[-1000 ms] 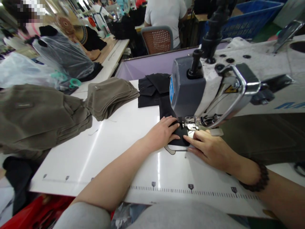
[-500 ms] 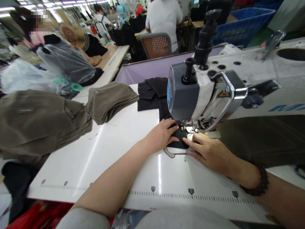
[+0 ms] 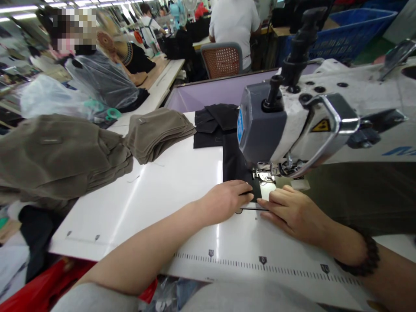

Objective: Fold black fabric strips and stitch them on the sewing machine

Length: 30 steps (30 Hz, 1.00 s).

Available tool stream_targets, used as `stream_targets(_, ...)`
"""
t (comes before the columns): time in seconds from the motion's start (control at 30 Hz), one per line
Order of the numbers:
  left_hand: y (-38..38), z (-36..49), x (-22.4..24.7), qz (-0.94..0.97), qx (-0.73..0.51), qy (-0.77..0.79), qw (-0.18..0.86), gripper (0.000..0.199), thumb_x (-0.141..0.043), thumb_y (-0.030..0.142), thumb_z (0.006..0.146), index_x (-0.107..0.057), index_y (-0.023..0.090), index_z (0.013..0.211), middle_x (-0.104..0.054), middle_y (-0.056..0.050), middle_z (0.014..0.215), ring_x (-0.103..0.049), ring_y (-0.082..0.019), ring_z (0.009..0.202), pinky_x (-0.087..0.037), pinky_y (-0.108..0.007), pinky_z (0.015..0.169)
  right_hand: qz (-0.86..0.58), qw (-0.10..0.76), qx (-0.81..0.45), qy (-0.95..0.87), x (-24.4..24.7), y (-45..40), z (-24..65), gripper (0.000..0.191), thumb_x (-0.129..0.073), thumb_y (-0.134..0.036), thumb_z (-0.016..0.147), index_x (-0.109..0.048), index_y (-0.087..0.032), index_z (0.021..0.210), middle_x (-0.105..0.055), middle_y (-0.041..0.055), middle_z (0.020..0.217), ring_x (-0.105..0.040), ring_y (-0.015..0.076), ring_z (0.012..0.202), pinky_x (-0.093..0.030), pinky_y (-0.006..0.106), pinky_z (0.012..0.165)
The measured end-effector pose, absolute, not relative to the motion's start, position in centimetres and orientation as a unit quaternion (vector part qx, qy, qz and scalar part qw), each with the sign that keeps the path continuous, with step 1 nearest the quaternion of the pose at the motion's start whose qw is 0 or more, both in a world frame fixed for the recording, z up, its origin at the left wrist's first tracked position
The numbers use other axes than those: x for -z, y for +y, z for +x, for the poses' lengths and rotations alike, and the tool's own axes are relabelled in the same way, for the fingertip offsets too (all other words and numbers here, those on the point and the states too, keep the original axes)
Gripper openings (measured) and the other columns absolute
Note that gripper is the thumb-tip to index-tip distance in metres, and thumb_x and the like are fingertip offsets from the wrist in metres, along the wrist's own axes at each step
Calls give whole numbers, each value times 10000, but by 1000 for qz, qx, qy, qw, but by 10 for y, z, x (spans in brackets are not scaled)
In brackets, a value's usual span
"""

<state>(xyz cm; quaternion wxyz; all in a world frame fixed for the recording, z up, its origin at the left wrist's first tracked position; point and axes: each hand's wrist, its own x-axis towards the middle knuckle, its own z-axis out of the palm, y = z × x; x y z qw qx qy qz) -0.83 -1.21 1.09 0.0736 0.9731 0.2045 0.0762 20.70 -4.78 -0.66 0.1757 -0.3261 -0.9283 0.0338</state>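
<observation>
Beside the metal foot (image 3: 264, 177) of the sewing machine (image 3: 263, 125), a strip of black cloth (image 3: 234, 158) lies flat on the white table (image 3: 169, 190), its right edge at the foot and its far end near some folded black pieces (image 3: 209, 138). The left hand (image 3: 224, 201) rests palm down over the strip's near end, fingers almost straight, thumb and forefinger slightly apart at the tips; whether they pinch any cloth I cannot tell. The right hand (image 3: 294, 212) has its fingers loosely bent, forefinger pointing at the strip's near corner and thumb held away from it, so its grip looks loose, with nothing seen clasped. To do this well, I would judge, the left palm should press lightly enough for the cloth to slide, keeping it smooth and free of puckers, while the right forefinger steers the edge straight past the foot. Both sets of fingertips are better kept on the near side, clear of the needle, and tugging would probably skew the line.
</observation>
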Motion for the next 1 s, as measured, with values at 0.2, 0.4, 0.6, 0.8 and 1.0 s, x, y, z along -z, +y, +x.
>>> stream_targets(0.2, -7, -8, -7, 969, -75, 224, 74, 260, -397, 183, 900, -590, 90, 1048, -577, -109, 1124, -530, -176, 1065, -420, -301, 961, -358, 163, -46, -918, 8, -46, 205, 307, -395, -306, 895, -636, -138, 985, -564, 40, 698, -508, 142, 657, -346, 301, 631)
stream_targets(0.4, 3, -4, -4, 961, -76, 253, 76, 249, -410, 200, 899, -597, 89, 1021, -575, -111, 1135, -523, -180, 1087, -424, -312, 962, -404, 147, -47, -901, 8, -43, 202, 291, -413, -305, 877, -609, -142, 1017, -579, 60, 749, -523, 161, 681, -379, 307, 652)
stream_targets(0.6, 18, -1, -5, 956, -72, 271, 83, 239, -423, 194, 894, -599, 87, 1014, -578, -106, 1117, -533, -189, 1067, -442, -300, 931, -420, 144, -14, -896, 8, -40, 201, 305, -426, -314, 866, -595, -130, 1042, -604, 83, 802, -528, 180, 686, -401, 307, 633)
stream_targets(0.8, 24, 1, -5, 954, -75, 280, 77, 226, -418, 193, 895, -604, 106, 990, -598, -95, 1058, -556, -197, 1012, -457, -319, 891, -426, 145, -31, -893, 9, -40, 201, 312, -422, -314, 869, -597, -131, 1051, -608, 86, 810, -529, 184, 704, -408, 317, 661)
stream_targets(1.0, 26, 1, -3, 952, -77, 288, 66, 231, -425, 217, 894, -614, 108, 971, -613, -88, 979, -579, -195, 929, -479, -302, 815, -428, 146, -46, -891, 9, -40, 201, 312, -421, -309, 873, -591, -129, 1064, -618, 87, 821, -544, 188, 739, -407, 325, 700)
